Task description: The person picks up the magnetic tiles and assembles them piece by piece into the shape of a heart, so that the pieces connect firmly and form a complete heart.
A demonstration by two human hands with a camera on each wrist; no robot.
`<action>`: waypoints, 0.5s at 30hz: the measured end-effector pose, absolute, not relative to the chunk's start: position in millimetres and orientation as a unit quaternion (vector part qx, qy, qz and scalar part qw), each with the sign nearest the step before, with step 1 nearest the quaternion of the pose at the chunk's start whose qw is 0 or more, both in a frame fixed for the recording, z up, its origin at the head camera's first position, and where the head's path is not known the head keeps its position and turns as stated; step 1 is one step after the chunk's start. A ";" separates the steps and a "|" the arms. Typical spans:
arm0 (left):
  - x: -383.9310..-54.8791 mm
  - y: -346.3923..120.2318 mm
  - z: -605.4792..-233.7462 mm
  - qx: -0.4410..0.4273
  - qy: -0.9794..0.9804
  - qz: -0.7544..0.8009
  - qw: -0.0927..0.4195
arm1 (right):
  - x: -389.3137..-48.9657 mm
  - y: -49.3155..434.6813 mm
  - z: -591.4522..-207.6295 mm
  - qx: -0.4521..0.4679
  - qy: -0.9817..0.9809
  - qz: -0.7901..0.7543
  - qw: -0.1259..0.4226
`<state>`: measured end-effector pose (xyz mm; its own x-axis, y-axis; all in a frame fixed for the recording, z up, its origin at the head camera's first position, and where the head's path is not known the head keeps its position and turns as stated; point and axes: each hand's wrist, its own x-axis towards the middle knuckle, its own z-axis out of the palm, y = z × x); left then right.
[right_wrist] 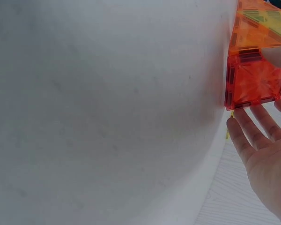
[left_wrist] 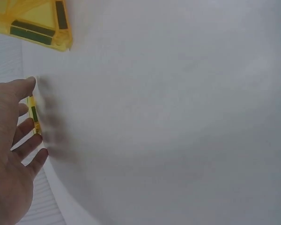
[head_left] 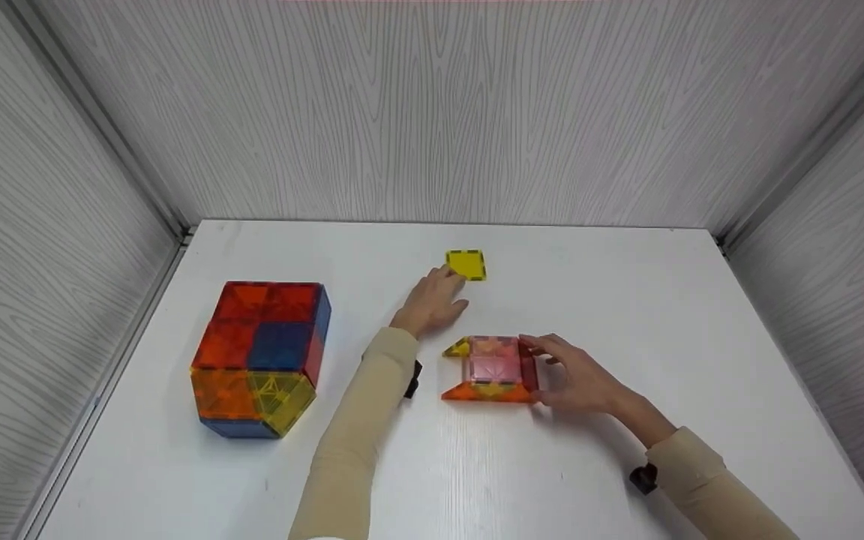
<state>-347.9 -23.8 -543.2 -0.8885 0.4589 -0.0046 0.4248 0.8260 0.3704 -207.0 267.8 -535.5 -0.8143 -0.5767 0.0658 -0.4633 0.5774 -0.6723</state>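
My left hand point(head_left: 432, 304) reaches to a yellow square magnetic tile point(head_left: 468, 264) lying flat towards the back of the table. Its fingertips overlap the tile's near left corner, and the fingers are loosely extended. The left wrist view shows the tile edge-on as a yellow strip point(left_wrist: 34, 112) behind the fingers. My right hand point(head_left: 578, 379) holds a small magnetic-tile structure point(head_left: 496, 367), with a pink top and orange and yellow triangular sides. Thumb and fingers span its red square end point(right_wrist: 257, 82), the thumb at one edge and the fingertips at the opposite one.
A larger block built of magnetic tiles point(head_left: 229, 345), red, blue, orange and yellow, stands on the left of the white table point(head_left: 447, 480). Grey wood-grain panels point(head_left: 439, 112) rise behind and at both sides.
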 end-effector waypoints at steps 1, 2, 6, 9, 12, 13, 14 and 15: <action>-345.4 -26.4 -542.2 0.230 0.954 0.185 0.048 | -207.2 268.3 -535.1 -0.293 0.884 -0.354 0.079; -342.8 -28.7 -540.7 0.227 0.954 0.187 0.050 | -207.3 269.0 -534.8 -0.294 0.884 -0.355 0.078; -332.9 -36.9 -538.0 0.216 0.956 0.187 0.063 | -206.6 271.1 -532.7 -0.292 0.885 -0.355 0.075; -324.2 -43.7 -538.2 0.215 0.959 0.173 0.066 | -205.9 270.5 -532.8 -0.289 0.886 -0.354 0.079; -314.8 -50.6 -538.7 0.214 0.961 0.163 0.062 | -205.7 268.4 -533.5 -0.288 0.885 -0.356 0.080; -311.7 -52.8 -538.7 0.215 0.962 0.159 0.060 | -205.8 267.4 -533.7 -0.290 0.885 -0.356 0.078; -308.8 -55.0 -538.7 0.216 0.962 0.155 0.058 | -206.1 266.6 -534.2 -0.292 0.884 -0.356 0.077; -306.4 -56.9 -538.7 0.217 0.962 0.154 0.055 | -206.3 265.8 -534.7 -0.294 0.884 -0.355 0.075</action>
